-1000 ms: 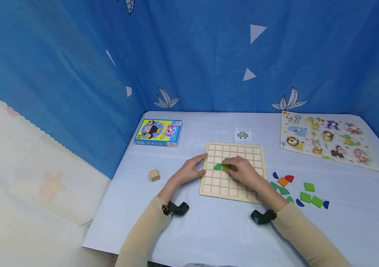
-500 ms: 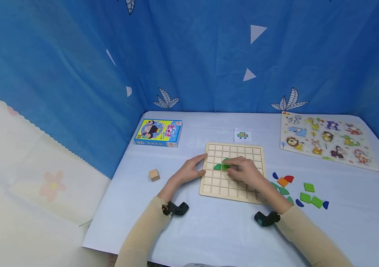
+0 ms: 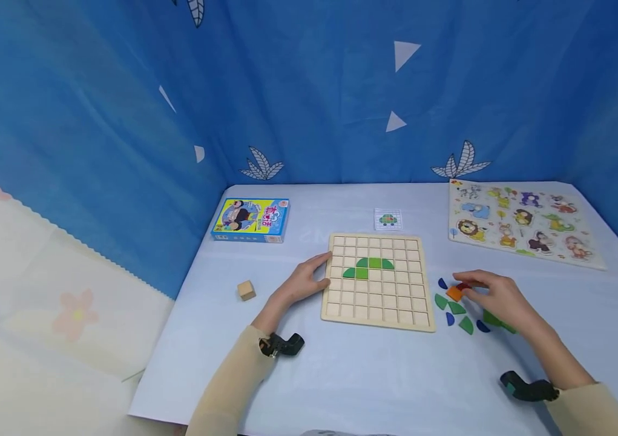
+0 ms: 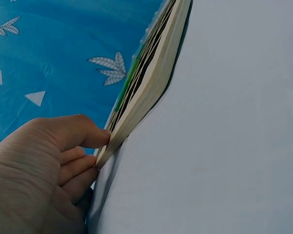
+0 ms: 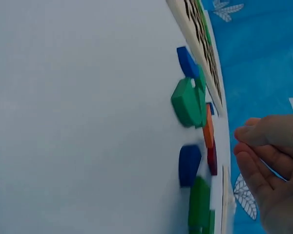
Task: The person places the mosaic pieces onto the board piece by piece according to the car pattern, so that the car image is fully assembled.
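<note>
Black wrist cameras (image 3: 282, 345) worn at the ends of beige sleeves (image 3: 226, 384), a person sits over a white-covered table (image 3: 385, 375). The right hand (image 3: 499, 298), fingers loosely bent with tips near the thumb and no piece visible between them, hangs over an orange square (image 3: 454, 294) and a red quarter-circle (image 3: 463, 285); green quarter-circles (image 3: 466, 325) and blue segments (image 3: 450, 318) lie close by, probably kept there for easy reach. The left hand (image 3: 300, 281), thumb and fingers spread apart, touches the left edge of a wooden grid board (image 3: 361, 299), apparently to steady it; green tiles (image 3: 361, 274) sit together in its cells. Left of the board rests a wooden cube (image 3: 246, 290). Beyond, a game box (image 3: 251, 220) carries pink Chinese characters, seemingly 真心话, its smaller print illegible. A grid card (image 3: 388, 220) with a turtle-like figure lies just past the board, likely for easy viewing; no writing is readable on it. Farther right is an animal puzzle (image 3: 523, 224), before a blue curtain (image 3: 314, 91).
</note>
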A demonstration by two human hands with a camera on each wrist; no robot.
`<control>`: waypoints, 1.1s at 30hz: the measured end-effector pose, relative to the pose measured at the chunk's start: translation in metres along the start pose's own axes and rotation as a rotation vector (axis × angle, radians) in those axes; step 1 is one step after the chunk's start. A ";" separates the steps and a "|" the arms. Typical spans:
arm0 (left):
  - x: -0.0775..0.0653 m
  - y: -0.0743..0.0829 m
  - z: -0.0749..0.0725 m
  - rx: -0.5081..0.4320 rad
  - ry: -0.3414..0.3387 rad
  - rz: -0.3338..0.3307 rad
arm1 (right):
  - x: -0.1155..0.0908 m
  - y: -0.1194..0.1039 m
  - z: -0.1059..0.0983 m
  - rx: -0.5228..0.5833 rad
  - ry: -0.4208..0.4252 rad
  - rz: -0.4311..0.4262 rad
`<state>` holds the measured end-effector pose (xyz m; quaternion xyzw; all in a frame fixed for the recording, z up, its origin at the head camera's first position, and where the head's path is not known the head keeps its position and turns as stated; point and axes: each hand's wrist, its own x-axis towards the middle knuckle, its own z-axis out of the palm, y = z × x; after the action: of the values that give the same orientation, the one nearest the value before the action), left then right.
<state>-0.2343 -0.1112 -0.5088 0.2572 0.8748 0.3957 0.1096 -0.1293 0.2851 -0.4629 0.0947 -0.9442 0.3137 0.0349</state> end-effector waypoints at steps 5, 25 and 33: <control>-0.001 -0.001 0.000 -0.004 0.000 -0.001 | -0.009 0.009 0.000 -0.051 -0.002 -0.046; -0.002 0.001 -0.001 0.005 0.000 -0.002 | -0.002 0.011 0.020 -0.148 0.042 -0.108; -0.002 0.001 -0.002 0.012 -0.007 0.005 | 0.001 0.003 0.017 -0.146 0.070 -0.136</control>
<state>-0.2333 -0.1126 -0.5070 0.2613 0.8762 0.3897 0.1099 -0.1308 0.2768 -0.4782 0.1449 -0.9541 0.2439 0.0959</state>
